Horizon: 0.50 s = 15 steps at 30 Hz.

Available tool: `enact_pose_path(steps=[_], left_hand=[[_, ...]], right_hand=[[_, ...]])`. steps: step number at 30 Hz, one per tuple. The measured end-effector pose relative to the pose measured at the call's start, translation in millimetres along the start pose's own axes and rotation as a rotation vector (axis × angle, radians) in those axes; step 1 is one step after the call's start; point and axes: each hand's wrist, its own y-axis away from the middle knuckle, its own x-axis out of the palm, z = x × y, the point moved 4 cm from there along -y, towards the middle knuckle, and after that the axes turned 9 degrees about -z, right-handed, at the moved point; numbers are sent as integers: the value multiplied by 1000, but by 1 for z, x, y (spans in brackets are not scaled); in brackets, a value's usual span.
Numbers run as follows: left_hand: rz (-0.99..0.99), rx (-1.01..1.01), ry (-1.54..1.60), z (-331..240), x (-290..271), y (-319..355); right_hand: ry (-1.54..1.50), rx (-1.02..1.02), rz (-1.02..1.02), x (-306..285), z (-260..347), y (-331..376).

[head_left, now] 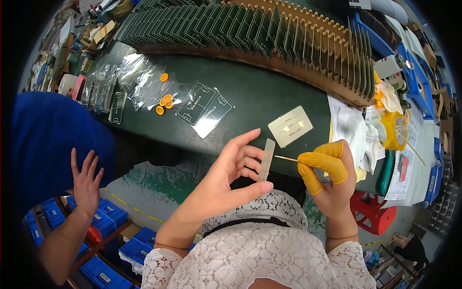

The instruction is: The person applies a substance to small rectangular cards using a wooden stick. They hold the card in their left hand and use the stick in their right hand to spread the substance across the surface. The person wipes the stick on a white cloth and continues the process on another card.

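Observation:
My left hand (230,176) holds a thin pale plate (266,160) by its edges, tilted so that it shows almost edge-on. In my right hand (331,177), between yellow-covered thumb and fingers, is a thin stick (287,158) whose pale tip points at the plate, just short of it. What the tip is made of is too small to tell. Beyond my hands, a cream rectangular card (290,127) with small marks lies on the dark green table (255,91).
A long brown slotted rack (308,72) of dark green cards spans the back. Clear plastic bags (144,79), orange discs (166,100) and bagged green cards (196,103) lie left. White cloths (353,132) and a yellow tape roll (393,131) sit right. Another person's hand (87,179) is at far left.

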Motion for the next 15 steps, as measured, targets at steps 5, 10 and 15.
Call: enact_pose_path(steps=[5, 10, 15], left_hand=[[-1, -7, 1, -1, 1, 0], [0, -14, 1, -2, 2, 0], [-2, -10, 9, -1, 1, 0]], right_hand=[[30, -54, -16, -1, 1, -2], [16, -54, -11, -1, 0, -2], [16, -66, -8, 1, -1, -2]])
